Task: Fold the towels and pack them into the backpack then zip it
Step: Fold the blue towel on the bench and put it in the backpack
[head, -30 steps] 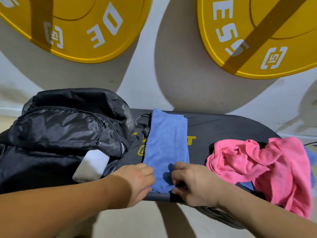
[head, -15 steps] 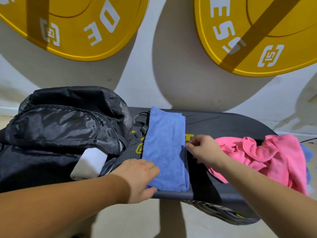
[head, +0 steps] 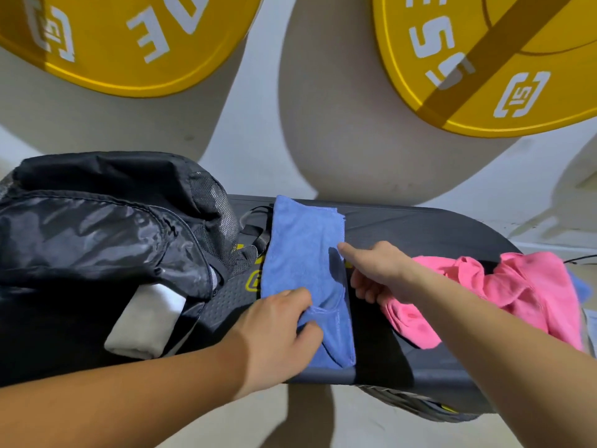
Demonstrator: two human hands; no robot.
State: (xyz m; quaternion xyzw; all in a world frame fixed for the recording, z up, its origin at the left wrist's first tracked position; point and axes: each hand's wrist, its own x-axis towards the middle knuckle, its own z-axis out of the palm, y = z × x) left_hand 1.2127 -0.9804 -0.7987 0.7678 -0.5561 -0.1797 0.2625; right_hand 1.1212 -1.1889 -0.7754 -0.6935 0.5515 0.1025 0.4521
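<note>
Pinching hand: left hand (head: 277, 321) bunched the near end of the folded blue microfibre towel (head: 303, 253) between thumb and fingers.
Pointing hand: right hand (head: 381, 273) touched the towel's right edge with a straight index finger; the other fingers were curled and held nothing.
Towel's place: on the black padded bench (head: 420, 227), between the black nylon backpack (head: 97, 237) and the crumpled pink towel (head: 517, 286).

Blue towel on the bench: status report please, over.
Left hand pinches near end of folded blue microfibre towel. Right hand: index finger touches its right edge. Crumpled pink towel waits.
</note>
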